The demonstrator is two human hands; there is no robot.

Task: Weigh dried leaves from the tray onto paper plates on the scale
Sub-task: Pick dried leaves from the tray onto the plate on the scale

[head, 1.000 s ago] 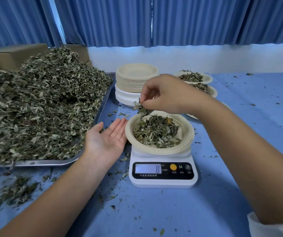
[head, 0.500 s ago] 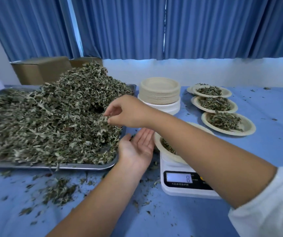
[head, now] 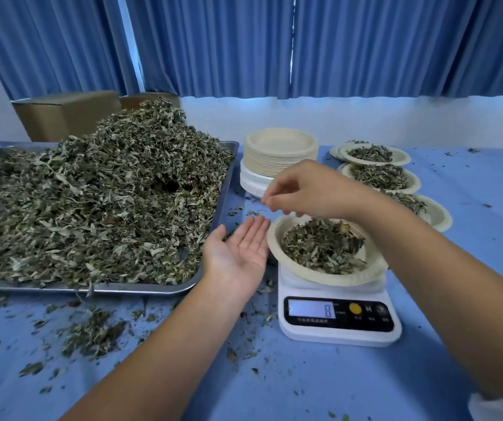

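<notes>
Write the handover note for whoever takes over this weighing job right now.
Left hand: open, palm up, empty, between the tray and the plate on the scale.
Right hand: fingertips drawn together over that plate's far rim; I cannot tell if they hold leaves.
Things: leaf pile on the tray; stack of empty plates behind the scale.
Done: filled plates set aside at right; current plate loaded, display shows 8.
Left: probably check the weight, move the plate aside, start a fresh one.
</notes>
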